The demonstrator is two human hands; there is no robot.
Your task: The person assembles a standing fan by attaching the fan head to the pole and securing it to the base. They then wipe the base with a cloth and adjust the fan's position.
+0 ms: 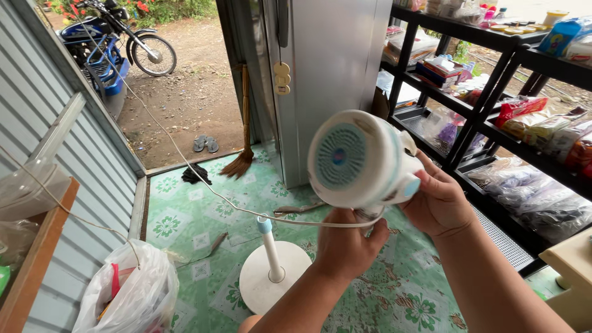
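I am holding the white fan motor housing [361, 161] in the air above the green floor mat [197, 216]. Its round face is pointing left and toward me, its long axis lying nearly level. My left hand [346, 246] is closing under it, my right hand [439, 203] is gripping its rear. The stand base [271, 274] is standing below, a cord [185, 163] is running to the left, and black shelves [493, 117] are near on the right.

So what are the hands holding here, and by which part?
Both hold a white fan motor head: the left hand grips it from underneath at its neck, the right hand clasps its rear side. Its white cord trails off.
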